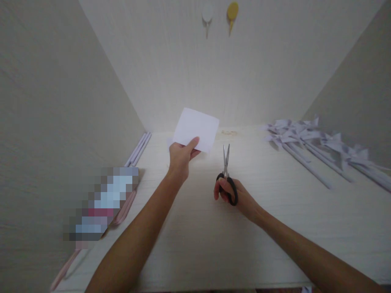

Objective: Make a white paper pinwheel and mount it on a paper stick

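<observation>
Holding scissors (226,175) mid-desk (275,228), right hand (241,197) gripped the handles, closed blades pointing at the back edge; left hand (181,156) pinched paper (197,128).

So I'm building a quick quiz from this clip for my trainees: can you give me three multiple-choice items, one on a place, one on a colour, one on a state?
1. Where do the paper pinwheels lie?
A. Far right of the table
B. Near left of the table
C. Under the scissors

2. What colour are the handles of the scissors?
A. Yellow
B. Black
C. Red

3. How is the white paper sheet held?
A. Flat on the table
B. Between the scissor blades
C. Raised, pinched at its lower edge by the left hand

Answers:
1 A, they lie in a row by the right wall.
2 B, black loops show around the fingers of the right hand.
3 C, the thumb lies on the sheet's lower edge and the blades are apart from it.
</observation>
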### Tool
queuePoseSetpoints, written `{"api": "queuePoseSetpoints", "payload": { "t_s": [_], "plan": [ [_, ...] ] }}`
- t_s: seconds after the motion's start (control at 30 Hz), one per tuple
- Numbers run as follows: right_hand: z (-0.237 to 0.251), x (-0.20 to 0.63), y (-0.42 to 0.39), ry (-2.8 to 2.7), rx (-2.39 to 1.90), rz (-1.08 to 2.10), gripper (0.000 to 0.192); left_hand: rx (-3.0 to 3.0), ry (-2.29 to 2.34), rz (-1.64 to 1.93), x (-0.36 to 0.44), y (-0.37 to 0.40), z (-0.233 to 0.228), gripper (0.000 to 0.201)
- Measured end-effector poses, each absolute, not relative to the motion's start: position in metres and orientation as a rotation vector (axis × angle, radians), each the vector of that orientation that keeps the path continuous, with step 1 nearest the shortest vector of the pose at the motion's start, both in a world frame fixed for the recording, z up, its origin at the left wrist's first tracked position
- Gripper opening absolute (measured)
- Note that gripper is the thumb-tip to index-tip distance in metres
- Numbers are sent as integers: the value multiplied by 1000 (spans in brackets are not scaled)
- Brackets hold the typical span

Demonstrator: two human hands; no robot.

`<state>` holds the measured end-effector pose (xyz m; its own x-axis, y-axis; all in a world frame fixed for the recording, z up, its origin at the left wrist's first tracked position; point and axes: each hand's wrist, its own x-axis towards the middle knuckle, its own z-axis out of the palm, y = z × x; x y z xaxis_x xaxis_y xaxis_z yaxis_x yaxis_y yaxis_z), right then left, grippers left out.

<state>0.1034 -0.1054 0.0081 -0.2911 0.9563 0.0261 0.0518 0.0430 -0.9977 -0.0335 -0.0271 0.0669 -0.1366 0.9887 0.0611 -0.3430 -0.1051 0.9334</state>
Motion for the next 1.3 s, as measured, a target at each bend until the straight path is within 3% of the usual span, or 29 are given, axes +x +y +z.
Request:
{"api": "queuePoseSetpoints", "payload": {
  "t_s": [1.3],
  "plan": [
    [19,97,-111,-1705,-1299,1273,46,1008,990,1451,-23,-41,63,30]
  ]
}}
